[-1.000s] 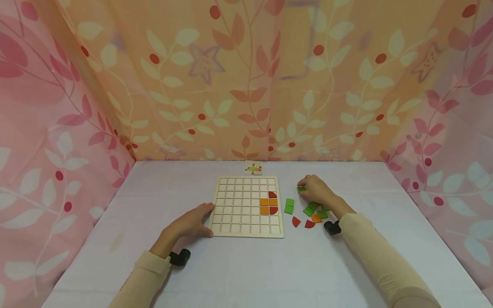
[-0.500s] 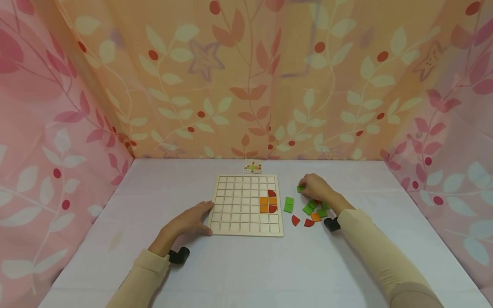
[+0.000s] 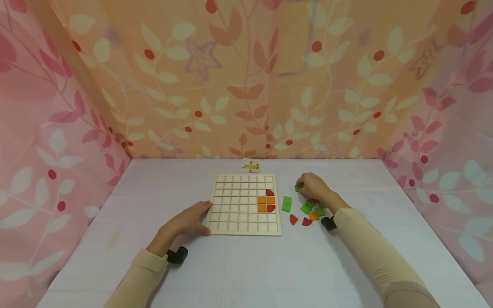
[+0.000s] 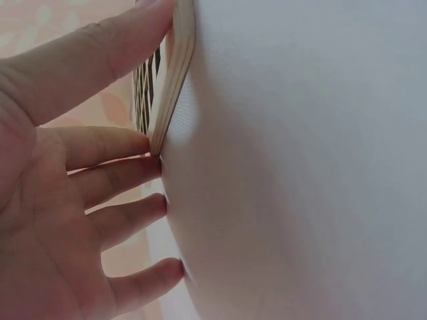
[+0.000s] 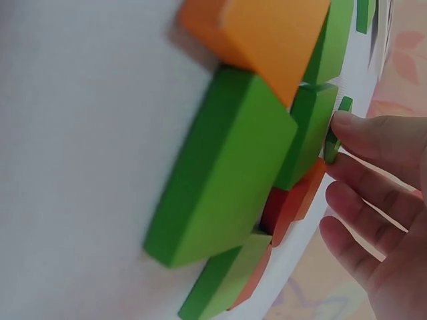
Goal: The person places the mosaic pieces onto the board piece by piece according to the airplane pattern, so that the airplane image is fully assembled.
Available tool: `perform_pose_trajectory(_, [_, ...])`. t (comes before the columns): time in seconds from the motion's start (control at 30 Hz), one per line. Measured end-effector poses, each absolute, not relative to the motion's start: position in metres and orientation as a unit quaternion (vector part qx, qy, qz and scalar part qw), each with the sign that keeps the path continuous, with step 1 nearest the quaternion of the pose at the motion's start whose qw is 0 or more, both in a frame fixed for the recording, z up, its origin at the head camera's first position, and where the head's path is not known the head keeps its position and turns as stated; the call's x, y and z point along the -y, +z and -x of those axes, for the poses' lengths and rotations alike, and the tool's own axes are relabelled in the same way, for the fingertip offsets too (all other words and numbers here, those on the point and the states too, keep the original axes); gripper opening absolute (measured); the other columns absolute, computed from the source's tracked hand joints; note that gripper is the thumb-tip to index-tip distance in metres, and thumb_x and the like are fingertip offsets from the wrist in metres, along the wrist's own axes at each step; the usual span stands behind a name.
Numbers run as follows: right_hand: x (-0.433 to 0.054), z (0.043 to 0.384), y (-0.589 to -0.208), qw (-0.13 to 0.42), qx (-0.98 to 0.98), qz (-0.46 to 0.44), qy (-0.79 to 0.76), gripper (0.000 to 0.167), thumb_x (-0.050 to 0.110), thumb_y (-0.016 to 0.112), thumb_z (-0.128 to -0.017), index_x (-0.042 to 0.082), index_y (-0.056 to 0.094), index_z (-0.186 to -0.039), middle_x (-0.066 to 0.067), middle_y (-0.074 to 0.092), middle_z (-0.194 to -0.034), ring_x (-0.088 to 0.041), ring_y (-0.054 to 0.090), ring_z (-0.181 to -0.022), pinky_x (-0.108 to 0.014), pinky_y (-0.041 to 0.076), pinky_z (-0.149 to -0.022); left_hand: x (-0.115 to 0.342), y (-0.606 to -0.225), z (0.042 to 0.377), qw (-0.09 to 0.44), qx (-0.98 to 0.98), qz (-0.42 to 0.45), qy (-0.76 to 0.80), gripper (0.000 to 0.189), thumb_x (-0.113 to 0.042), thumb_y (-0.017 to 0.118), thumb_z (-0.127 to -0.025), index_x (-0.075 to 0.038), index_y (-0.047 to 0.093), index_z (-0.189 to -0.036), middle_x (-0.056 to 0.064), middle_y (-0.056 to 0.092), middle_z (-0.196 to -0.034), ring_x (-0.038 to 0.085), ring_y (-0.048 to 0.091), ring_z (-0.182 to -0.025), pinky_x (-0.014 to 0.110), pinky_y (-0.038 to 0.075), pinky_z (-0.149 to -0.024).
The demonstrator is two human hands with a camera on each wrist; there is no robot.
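Observation:
My left hand (image 3: 188,220) rests at the left side of a square wooden grid board (image 3: 235,205). In the left wrist view, its thumb and nearest fingers touch the board's edge, and the fingers are spread and nearly straight. Right of the board, my right hand (image 3: 313,188) pinches a small green square tile (image 3: 298,188) between thumb and index finger. The right wrist view shows this held tile (image 5: 331,148) edge-on, the other fingers loosely bent. On the board's right side lie orange square tiles (image 3: 262,200) and two red quarter-circle tiles (image 3: 270,193).
Two green tiles (image 3: 286,203) lie together just right of the board. Near the right wrist are several more green tiles (image 3: 306,208), an orange tile (image 3: 313,215) and red quarter-circles (image 3: 293,219). A small pattern card (image 3: 250,165) lies behind the board. Patterned cloth (image 3: 246,85) surrounds the table.
The green tile has turned slightly in my right fingers, its top face now showing more. Both hands stay in place; the head view has shifted a little.

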State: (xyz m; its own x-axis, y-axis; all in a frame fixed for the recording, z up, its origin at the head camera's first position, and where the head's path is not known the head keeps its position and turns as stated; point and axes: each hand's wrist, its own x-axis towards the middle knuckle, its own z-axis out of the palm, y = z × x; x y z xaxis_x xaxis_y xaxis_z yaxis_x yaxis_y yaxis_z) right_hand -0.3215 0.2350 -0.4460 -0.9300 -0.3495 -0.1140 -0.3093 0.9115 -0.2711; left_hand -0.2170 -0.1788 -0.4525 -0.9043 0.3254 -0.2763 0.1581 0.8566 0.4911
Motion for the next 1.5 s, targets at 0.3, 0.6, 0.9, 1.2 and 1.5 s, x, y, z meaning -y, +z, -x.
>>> perform_pose_trajectory(0.3, [-0.2324, 0.3211, -0.4448, 0.094, -0.975, 0.146, -0.136, 0.029, 0.008, 0.067, -0.087, 0.000, 0.070, -0.115, -0.013, 0.065, -0.106, -0.028, 0.056, -0.099, -0.047, 0.047, -0.100, 0.1790, -0.4503, 0.2143, 0.181, -0.946, -0.123, 0.240, 0.093, -0.020, 0.085, -0.073, -0.002, 0.035, -0.150, 0.017, 0.030, -0.158, 0.040, 0.025, -0.147, 0.057, 0.027, -0.117])
perform_pose_trajectory(0.6, [-0.2335, 0.3228, -0.4462, 0.095, -0.975, 0.150, -0.137, 0.028, 0.008, 0.068, -0.086, 0.000, 0.071, -0.114, -0.013, 0.065, -0.104, -0.028, 0.057, -0.097, -0.047, 0.048, -0.100, 0.1796, -0.4503, 0.2144, 0.178, -0.945, -0.130, 0.242, 0.092, -0.020, 0.085, -0.073, -0.001, 0.036, -0.149, 0.019, 0.032, -0.157, 0.041, 0.026, -0.146, 0.058, 0.027, -0.116])
perform_pose_trajectory(0.9, [-0.2329, 0.3226, -0.4455, 0.099, -0.974, 0.143, -0.142, 0.029, 0.008, 0.067, -0.087, 0.000, 0.070, -0.115, -0.014, 0.065, -0.107, -0.029, 0.056, -0.099, -0.048, 0.047, -0.101, 0.1796, -0.4502, 0.2156, 0.177, -0.944, -0.128, 0.245, 0.093, -0.019, 0.085, -0.072, -0.001, 0.037, -0.148, 0.020, 0.032, -0.157, 0.042, 0.025, -0.146, 0.057, 0.026, -0.117])
perform_pose_trajectory(1.2, [-0.2350, 0.3248, -0.4445, 0.092, -0.973, 0.160, -0.140, 0.029, 0.006, 0.067, -0.085, -0.001, 0.070, -0.113, -0.015, 0.065, -0.107, -0.030, 0.057, -0.099, -0.048, 0.047, -0.100, 0.1780, -0.4520, 0.2146, 0.170, -0.943, -0.133, 0.253, 0.091, -0.018, 0.086, -0.071, 0.000, 0.039, -0.147, 0.020, 0.034, -0.156, 0.041, 0.028, -0.146, 0.056, 0.027, -0.117])
perform_pose_trajectory(1.5, [-0.2379, 0.3261, -0.4459, 0.088, -0.970, 0.187, -0.127, 0.025, 0.008, 0.069, -0.084, 0.000, 0.072, -0.107, -0.012, 0.066, -0.100, -0.028, 0.058, -0.095, -0.046, 0.048, -0.096, 0.1786, -0.4510, 0.2145, 0.167, -0.944, -0.140, 0.250, 0.091, -0.018, 0.086, -0.071, 0.001, 0.039, -0.146, 0.021, 0.035, -0.155, 0.041, 0.029, -0.145, 0.055, 0.027, -0.117])
